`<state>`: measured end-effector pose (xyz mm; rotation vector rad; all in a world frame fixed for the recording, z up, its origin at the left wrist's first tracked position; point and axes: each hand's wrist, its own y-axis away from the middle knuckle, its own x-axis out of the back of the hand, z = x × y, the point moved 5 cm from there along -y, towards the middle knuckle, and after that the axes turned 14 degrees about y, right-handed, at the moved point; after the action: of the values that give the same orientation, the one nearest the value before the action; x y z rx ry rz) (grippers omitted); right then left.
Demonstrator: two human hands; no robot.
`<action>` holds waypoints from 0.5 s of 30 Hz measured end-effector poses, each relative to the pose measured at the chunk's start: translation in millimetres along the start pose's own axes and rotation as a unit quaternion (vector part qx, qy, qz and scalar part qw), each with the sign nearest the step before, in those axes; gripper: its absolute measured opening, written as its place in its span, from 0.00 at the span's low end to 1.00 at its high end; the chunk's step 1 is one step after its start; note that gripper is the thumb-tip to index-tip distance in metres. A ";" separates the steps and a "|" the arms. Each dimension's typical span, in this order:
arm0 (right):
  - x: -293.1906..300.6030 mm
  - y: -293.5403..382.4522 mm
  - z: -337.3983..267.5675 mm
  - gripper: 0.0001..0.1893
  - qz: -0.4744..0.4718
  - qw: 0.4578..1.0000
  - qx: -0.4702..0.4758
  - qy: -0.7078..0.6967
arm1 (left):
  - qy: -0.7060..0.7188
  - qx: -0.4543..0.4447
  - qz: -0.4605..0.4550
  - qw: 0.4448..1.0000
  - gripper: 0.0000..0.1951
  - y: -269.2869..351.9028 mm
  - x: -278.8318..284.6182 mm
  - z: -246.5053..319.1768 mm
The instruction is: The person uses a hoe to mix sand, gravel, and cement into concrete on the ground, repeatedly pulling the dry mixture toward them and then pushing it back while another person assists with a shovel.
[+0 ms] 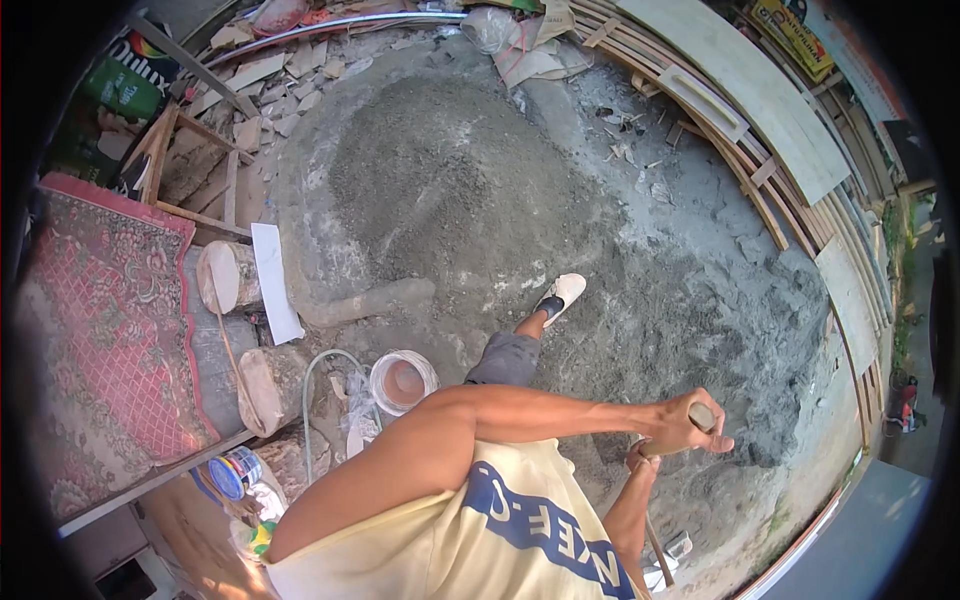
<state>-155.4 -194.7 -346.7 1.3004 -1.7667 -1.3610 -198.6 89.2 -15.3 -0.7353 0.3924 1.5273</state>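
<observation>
My left hand (686, 426) is wrapped around the upper part of a wooden tool handle (702, 417), whose rounded end points up towards me. Just below it, my right hand (643, 457) grips the same handle, partly hidden behind the left hand. A thin length of shaft shows beside my right forearm; the tool's working end cannot be seen. Ahead of me lies a broad heap of grey sand or cement mix (465, 165), dry-looking on top. Wetter, churned grey mix (720, 322) spreads to the right, near both hands. One foot in a pale shoe (566, 289) stands on the mix.
A white bucket (403, 382) and a green hose (309, 405) are at my left, near cut logs (274, 390) and a red patterned carpet (112, 322). Broken tile pieces (292, 97) lie at the far left. Stacked planks and boards (750, 97) line the right side.
</observation>
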 end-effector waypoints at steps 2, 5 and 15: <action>-43.4 -31.0 3.9 0.06 -0.029 0.999 -0.015 0.036 | -0.010 -0.022 0.031 0.999 0.26 1.4 26.8 38.6; -161.4 -74.5 -13.3 0.06 -0.113 0.993 -0.023 0.039 | 0.004 -0.088 0.011 0.996 0.24 -7.4 57.7 129.5; -513.1 197.5 206.6 0.08 -0.309 0.941 -0.139 0.022 | -0.139 -0.307 0.152 0.929 0.25 92.1 87.9 445.7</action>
<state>-208.0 361.7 -166.0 1.7775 -1.1059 -1.8113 -379.1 434.2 236.2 -0.9481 -0.2164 2.0525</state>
